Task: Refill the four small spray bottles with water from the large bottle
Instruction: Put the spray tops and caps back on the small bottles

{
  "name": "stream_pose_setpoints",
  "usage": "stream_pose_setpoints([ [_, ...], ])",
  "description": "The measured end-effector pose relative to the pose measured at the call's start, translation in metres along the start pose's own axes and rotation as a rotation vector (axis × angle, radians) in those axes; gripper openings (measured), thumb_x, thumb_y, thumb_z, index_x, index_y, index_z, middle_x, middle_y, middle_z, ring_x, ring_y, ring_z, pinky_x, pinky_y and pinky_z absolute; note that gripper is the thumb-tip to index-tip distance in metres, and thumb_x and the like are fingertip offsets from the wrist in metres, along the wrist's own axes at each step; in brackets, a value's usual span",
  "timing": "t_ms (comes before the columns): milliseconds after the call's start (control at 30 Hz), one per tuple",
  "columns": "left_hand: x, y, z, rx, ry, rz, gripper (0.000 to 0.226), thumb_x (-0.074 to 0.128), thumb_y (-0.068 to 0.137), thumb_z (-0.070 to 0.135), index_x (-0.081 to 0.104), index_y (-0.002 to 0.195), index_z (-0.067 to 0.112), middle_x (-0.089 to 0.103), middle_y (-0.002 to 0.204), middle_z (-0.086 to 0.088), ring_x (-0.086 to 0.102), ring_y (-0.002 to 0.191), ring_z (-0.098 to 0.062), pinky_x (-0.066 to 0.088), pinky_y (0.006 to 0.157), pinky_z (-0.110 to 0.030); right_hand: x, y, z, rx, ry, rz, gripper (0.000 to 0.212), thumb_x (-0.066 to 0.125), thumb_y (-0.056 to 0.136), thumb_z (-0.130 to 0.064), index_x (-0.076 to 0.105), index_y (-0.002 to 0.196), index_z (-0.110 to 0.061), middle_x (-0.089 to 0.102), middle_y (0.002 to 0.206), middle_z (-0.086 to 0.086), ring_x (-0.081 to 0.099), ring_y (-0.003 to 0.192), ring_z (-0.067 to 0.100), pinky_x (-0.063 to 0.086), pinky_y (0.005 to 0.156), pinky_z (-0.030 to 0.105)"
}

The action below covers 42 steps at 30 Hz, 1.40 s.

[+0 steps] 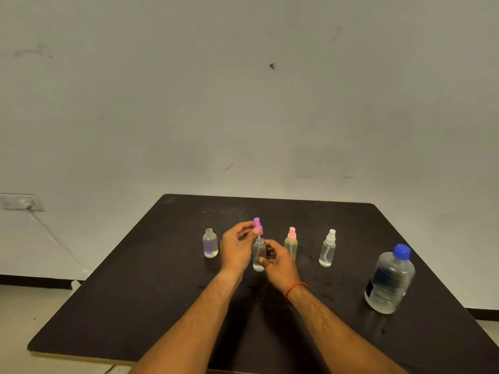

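Observation:
My left hand (237,245) pinches a purple spray cap (258,225) just above the open neck of a small clear bottle (259,252); the cap's thin tube dips into that neck. My right hand (278,261) grips this bottle's body above the dark table (135,306). To the left stands an uncapped small bottle (210,243) holding some liquid. On the right stand a greenish bottle with a pink sprayer (291,242) and a clear bottle with a white sprayer (328,248). The large bottle with a blue cap (390,280) stands capped at the far right.
The table's back edge lies close to a pale wall. A wall socket with a white cable (23,202) is at the left, below table height. Floor shows beyond the table's left and right edges.

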<state>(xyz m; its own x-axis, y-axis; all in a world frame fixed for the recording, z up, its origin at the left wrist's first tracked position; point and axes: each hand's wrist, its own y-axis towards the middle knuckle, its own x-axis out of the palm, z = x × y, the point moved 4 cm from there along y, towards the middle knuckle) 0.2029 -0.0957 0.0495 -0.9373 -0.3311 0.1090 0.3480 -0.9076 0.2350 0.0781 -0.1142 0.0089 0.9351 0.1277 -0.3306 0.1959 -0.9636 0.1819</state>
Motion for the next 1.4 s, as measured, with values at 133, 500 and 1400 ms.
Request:
stream_pose_setpoints([
  [133, 0.000, -0.005, -0.008, -0.006, 0.061, -0.067, 0.018, 0.070, 0.092, 0.013, 0.073, 0.101, 0.029, 0.077, 0.098, 0.007, 0.072, 0.098, -0.009, 0.057, 0.088, -0.027, -0.002, 0.003, -0.002, -0.012, 0.003, 0.016, 0.038, 0.067, 0.086, -0.003, 0.061, 0.109, -0.033, 0.067, 0.101, -0.014, 0.062, 0.098, 0.001, 0.049, 0.081, 0.014],
  [500, 0.003, -0.009, -0.011, 0.060, 0.208, -0.118, 0.026, 0.076, 0.088, 0.021, 0.071, 0.114, 0.023, 0.072, 0.109, 0.009, 0.065, 0.107, -0.004, 0.051, 0.094, -0.023, -0.005, -0.001, -0.004, -0.035, 0.009, 0.047, 0.034, 0.061, 0.090, 0.000, 0.064, 0.111, -0.027, 0.068, 0.099, -0.009, 0.066, 0.094, 0.001, 0.054, 0.075, 0.013],
  [1400, 0.006, -0.006, -0.011, 0.094, 0.246, -0.138, 0.029, 0.058, 0.101, 0.020, 0.061, 0.129, 0.026, 0.054, 0.126, 0.009, 0.055, 0.117, -0.003, 0.047, 0.089, -0.012, -0.006, 0.004, -0.010, -0.079, 0.034, 0.064, 0.035, 0.064, 0.088, 0.000, 0.065, 0.108, -0.028, 0.069, 0.098, -0.010, 0.065, 0.093, 0.001, 0.050, 0.074, 0.009],
])
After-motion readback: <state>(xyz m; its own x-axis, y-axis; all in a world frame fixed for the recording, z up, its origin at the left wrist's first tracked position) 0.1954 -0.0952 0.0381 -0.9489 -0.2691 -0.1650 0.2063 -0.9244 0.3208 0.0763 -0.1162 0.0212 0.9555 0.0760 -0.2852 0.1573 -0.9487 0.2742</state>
